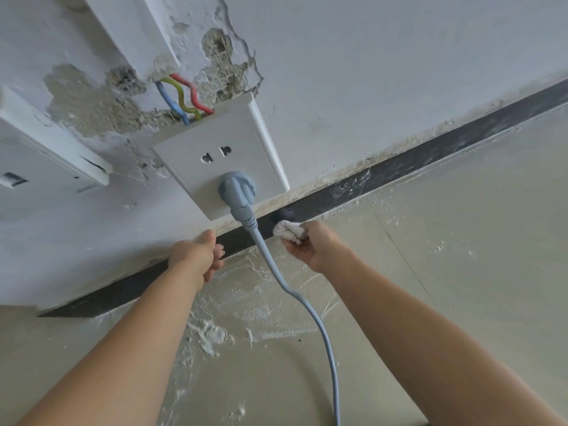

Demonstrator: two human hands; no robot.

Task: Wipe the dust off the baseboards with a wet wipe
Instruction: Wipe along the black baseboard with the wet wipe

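A dark baseboard (408, 166) runs diagonally along the foot of the white wall, dusty with white plaster specks toward the right. My right hand (310, 245) is closed around a crumpled white wet wipe (287, 230), which presses against the baseboard just right of the cable. My left hand (198, 256) rests against the wall's lower edge and the baseboard, left of the cable; its fingers are loosely curled and hold nothing.
A white wall socket (227, 142) with a blue-grey plug (236, 189) sits just above the baseboard; its cable (307, 302) hangs between my hands and trails over the dusty floor (461, 272). Exposed coloured wires (181, 96) and broken plaster lie above the socket. Another socket plate (46, 155) sits at left.
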